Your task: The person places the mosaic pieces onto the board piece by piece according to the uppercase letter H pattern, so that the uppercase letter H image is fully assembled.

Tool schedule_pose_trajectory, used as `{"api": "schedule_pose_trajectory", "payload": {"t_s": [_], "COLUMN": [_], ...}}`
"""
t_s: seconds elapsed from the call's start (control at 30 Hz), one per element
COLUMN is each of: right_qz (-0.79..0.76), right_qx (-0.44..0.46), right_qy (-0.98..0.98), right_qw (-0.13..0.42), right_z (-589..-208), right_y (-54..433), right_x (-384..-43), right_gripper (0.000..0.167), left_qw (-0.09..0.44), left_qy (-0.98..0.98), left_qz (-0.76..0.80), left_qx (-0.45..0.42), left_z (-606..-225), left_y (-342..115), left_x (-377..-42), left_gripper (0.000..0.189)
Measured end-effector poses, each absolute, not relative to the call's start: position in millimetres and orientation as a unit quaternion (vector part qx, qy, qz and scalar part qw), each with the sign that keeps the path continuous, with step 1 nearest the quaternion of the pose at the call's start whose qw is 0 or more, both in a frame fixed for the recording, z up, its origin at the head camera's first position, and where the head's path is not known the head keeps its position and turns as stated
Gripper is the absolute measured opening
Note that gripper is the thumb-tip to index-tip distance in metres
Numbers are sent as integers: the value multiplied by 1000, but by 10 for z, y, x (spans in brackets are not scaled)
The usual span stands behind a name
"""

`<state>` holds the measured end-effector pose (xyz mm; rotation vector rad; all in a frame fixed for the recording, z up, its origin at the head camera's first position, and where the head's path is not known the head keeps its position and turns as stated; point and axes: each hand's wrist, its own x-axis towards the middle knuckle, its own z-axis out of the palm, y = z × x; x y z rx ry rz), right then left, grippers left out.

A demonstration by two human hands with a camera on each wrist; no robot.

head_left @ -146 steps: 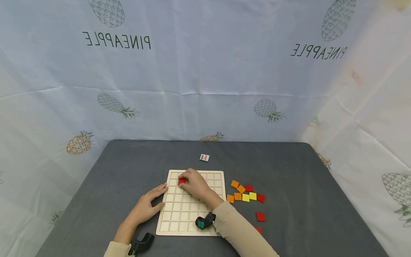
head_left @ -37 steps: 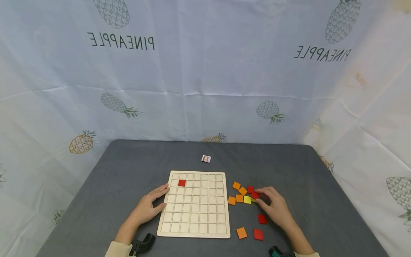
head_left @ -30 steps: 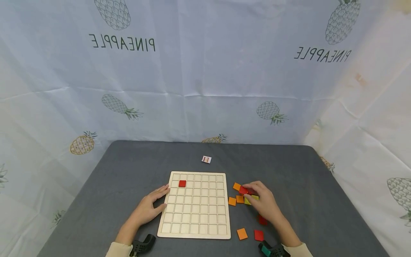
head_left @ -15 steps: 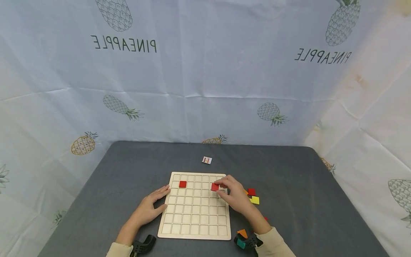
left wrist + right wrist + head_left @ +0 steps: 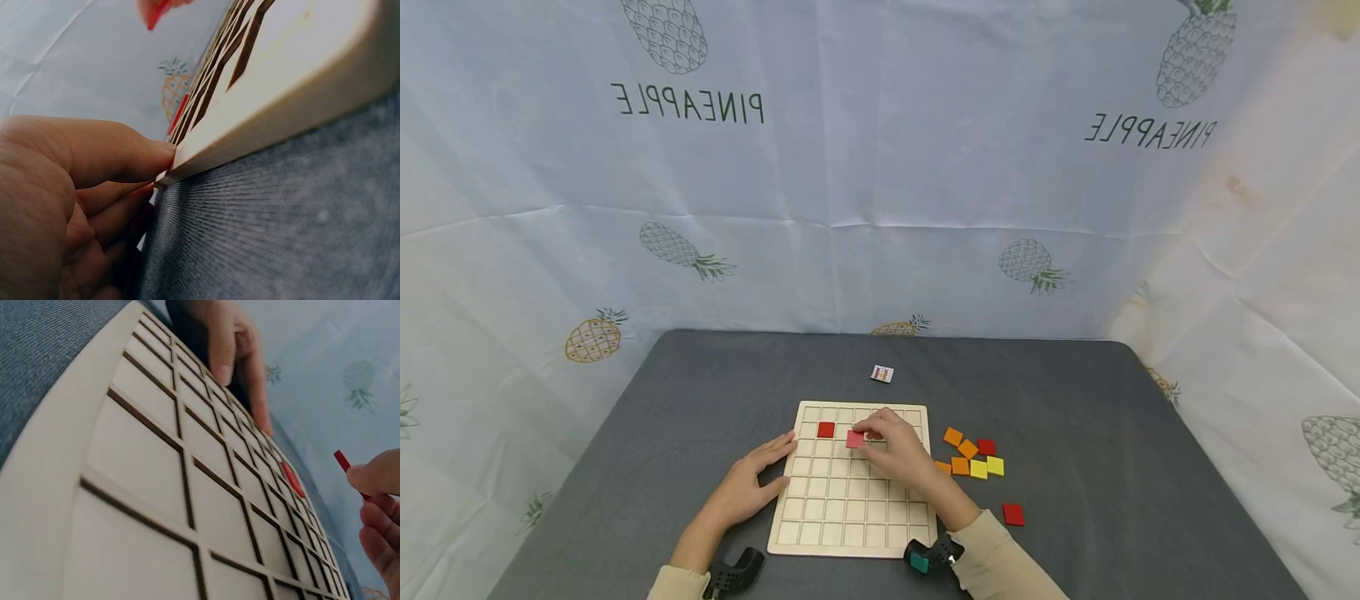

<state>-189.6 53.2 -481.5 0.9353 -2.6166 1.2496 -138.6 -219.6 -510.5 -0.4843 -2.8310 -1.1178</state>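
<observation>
A pale wooden grid board (image 5: pixel 831 510) lies flat on the dark table. One red square tile (image 5: pixel 826 430) sits in a cell of its second row from the back, near the left side. My right hand (image 5: pixel 897 454) pinches another red tile (image 5: pixel 854 439) between thumb and fingers; the right wrist view shows this held tile (image 5: pixel 341 460) raised above the grid. At the board's left edge my left hand (image 5: pixel 742 487) rests with fingers fairly straight. In the left wrist view its thumb (image 5: pixel 134 153) touches the board's rim (image 5: pixel 262 131).
Right of the board lie several loose tiles: orange ones (image 5: pixel 952 437), two yellow ones (image 5: pixel 995 466) and a red one (image 5: pixel 987 447). A separate red tile (image 5: pixel 1013 514) lies nearer the front. Behind the board is a small printed card (image 5: pixel 882 374). A pineapple-print cloth (image 5: pixel 850 167) hangs behind the table.
My right hand let go of the first red tile on the board, took another from the loose tiles, and carried it left over the grid. My left hand stays at the edge.
</observation>
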Motion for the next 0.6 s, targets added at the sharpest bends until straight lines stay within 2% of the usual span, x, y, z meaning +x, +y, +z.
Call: {"api": "schedule_pose_trajectory", "payload": {"t_s": [0.6], "right_qz": [342], "right_qx": [302], "right_qy": [-890], "right_qw": [-20], "right_z": [-4928], "right_y": [73], "right_x": [-2012], "right_gripper": [21], "left_qw": [28], "left_qy": [-917], "left_qz": [-367], "left_qx": [-154], "left_z": [-5107], "left_y": [-2199], "left_x": [-1385], "left_gripper": [50]}}
